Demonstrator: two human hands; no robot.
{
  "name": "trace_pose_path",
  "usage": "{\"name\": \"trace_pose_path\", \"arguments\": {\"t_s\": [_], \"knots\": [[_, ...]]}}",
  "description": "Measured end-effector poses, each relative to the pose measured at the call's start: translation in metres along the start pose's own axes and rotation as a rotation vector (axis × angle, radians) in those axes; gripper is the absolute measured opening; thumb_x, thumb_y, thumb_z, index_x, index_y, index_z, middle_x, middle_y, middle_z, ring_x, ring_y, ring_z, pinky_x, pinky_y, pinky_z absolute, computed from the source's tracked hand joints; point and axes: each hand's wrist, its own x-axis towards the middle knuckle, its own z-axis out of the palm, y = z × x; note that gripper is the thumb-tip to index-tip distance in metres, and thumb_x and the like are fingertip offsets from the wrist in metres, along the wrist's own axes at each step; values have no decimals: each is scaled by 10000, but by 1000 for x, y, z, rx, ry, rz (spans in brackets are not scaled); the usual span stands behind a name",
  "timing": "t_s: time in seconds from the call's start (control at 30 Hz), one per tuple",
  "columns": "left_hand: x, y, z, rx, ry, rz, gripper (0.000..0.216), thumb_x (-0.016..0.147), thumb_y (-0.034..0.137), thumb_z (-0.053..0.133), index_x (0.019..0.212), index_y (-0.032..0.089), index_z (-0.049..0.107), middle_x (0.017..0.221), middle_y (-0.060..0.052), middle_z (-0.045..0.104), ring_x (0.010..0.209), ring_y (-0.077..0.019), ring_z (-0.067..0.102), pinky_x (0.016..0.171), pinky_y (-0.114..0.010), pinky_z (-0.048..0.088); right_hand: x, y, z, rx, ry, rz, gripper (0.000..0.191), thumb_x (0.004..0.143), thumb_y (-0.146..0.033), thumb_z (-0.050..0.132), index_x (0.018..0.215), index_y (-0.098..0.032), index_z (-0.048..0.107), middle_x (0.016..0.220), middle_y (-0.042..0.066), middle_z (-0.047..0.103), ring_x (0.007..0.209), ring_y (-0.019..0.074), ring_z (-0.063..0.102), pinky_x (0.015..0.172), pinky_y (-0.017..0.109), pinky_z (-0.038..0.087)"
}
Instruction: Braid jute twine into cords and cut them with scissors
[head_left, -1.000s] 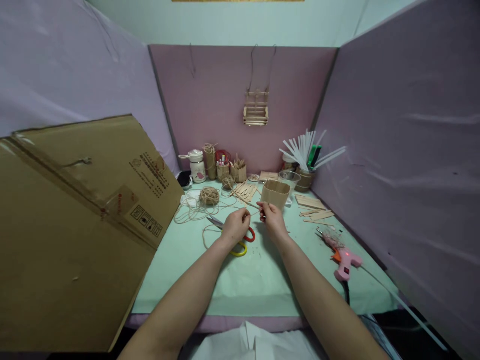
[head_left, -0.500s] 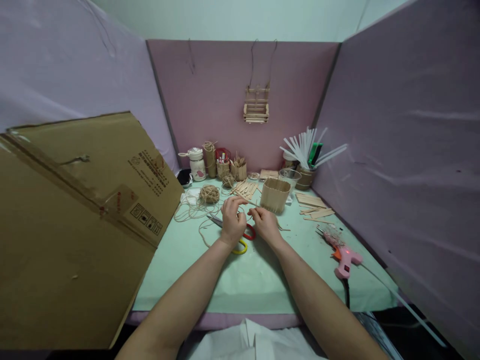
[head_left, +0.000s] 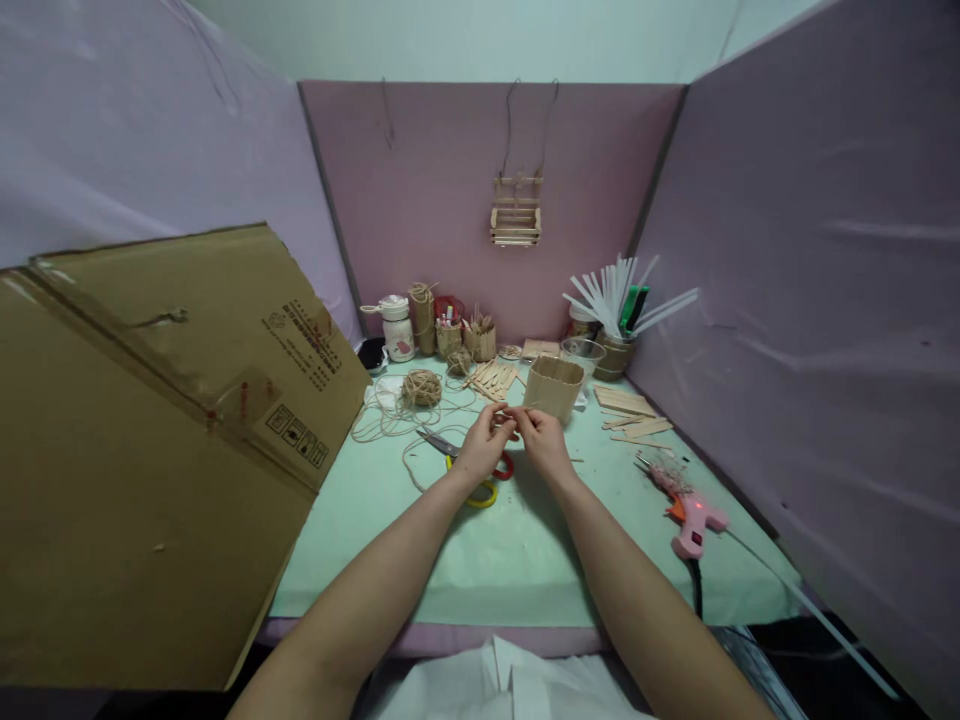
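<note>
My left hand and my right hand meet fingertip to fingertip above the middle of the table. Both pinch a thin strand of twine, mostly covered by the fingers. Just behind my right hand stands a box of upright craft sticks. Scissors with red and yellow handles lie beneath my left hand and wrist, blades pointing left. A ball of twine rests farther back on the left, its loose loops spread around it.
A cardboard box leans along the left side. On the right lies a pink glue gun with a lit red light. Craft sticks, a clear plastic cup and a pot of white glue sticks stand or lie behind it.
My hands have come together, the left moving right and its raised fingers closing down to meet the right. The strand that stretched between them is now mostly hidden.
</note>
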Motion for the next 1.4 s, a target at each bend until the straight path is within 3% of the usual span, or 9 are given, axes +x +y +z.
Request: {"name": "trace_pose_path", "arguments": {"t_s": [0.1,0.23,0.37,0.5,0.7,0.93,1.13,1.27,1.4], "knots": [[1,1,1,-126,4,-83,366,782,309,574,1106,172,473,702,21,587,516,-82,546,558,-225,447,1,0,1,97,-19,41,392,779,-510,527,821,-160,699,750,40,659,681,157,565,603,253,406],[3,3,-4,-67,119,-75,227,779,252,541,986,160,522,614,39,539,489,-71,497,516,-197,403,2,-1,1,298,-6,102,353,724,-483,611,851,-164,693,610,-11,566,510,103,459,497,242,357],[3,4,-9,138,187,-10,162,786,208,529,938,161,557,709,-7,582,642,-119,567,636,-251,450,4,-2,0,465,28,126,324,696,-429,657,889,-171,682,653,-8,579,538,98,483,542,251,413],[-1,12,-10,443,307,237,132,776,233,585,892,176,612,945,-67,610,973,-187,544,883,-327,404,2,-5,-1,381,136,79,306,711,-396,649,907,-163,684,735,34,640,634,134,553,651,304,477],[0,14,-10,323,157,102,285,855,360,463,773,163,652,784,-50,638,783,-160,562,733,-274,416,-9,-10,4,88,102,-150,222,783,-348,579,908,-186,665,895,72,681,803,188,619,739,328,488],[7,7,-12,-4,188,-85,202,789,342,519,753,155,587,736,-18,610,700,-125,552,654,-231,428,-9,-6,7,27,-16,-78,332,748,-350,616,1019,-185,519,834,55,661,745,188,621,667,321,495],[0,9,-12,384,-107,-39,160,790,239,463,708,166,580,573,15,547,555,-113,482,578,-226,380,-6,-14,-3,-57,-6,-308,317,856,-344,464,1131,-211,547,1216,96,559,1142,210,501,943,371,406],[-3,13,-14,532,-132,72,180,738,127,454,745,157,632,741,-31,651,689,-142,546,659,-239,401,-9,-14,-2,-162,-198,-243,346,855,-372,472,1145,-205,562,1054,73,642,979,205,576,864,346,430],[1,18,-20,508,19,91,203,772,164,462,871,188,638,787,-15,654,713,-134,553,674,-230,405,-8,-8,-1,-243,-170,-130,331,835,-428,501,1040,-189,602,710,11,615,640,162,544,618,276,417]]}}
